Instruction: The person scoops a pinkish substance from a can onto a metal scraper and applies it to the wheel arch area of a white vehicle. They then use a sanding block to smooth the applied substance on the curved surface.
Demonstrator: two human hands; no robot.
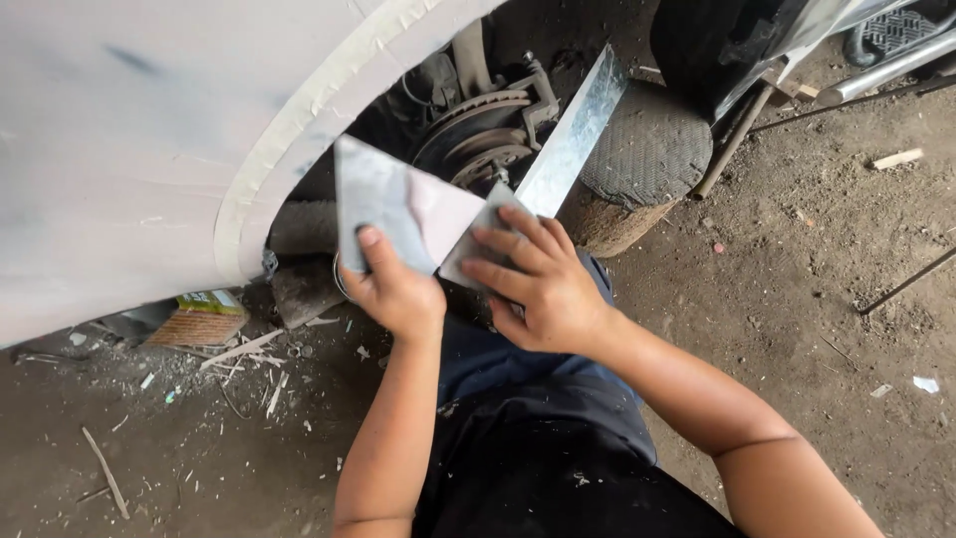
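In the head view, a flat grey spreader plate (383,204), partly covered with pale pinkish filler, is gripped by the left hand (398,289); the thumb is pressed on its face and the fingers are closed behind its lower edge. A long metal blade (568,149) is held by the right hand (543,284), the fingers being curled over its lower end, and this end is laid against the right edge of the plate. Both tools are kept in the air in front of the open wheel arch, where a brake disc (473,134) is seen. The arch edge of the grey car panel (129,149) is lined with masking tape (299,130). A worn tyre (647,149) lies on the dirt ground (797,299) behind the blade, and a small box (204,317) rests under the lower edge of the panel. The plate and the blade are judged to be thin, light and stiff, with rather sharp edges; the filler is probably soft and sticky, so the tools are best taken at their clean lower ends.
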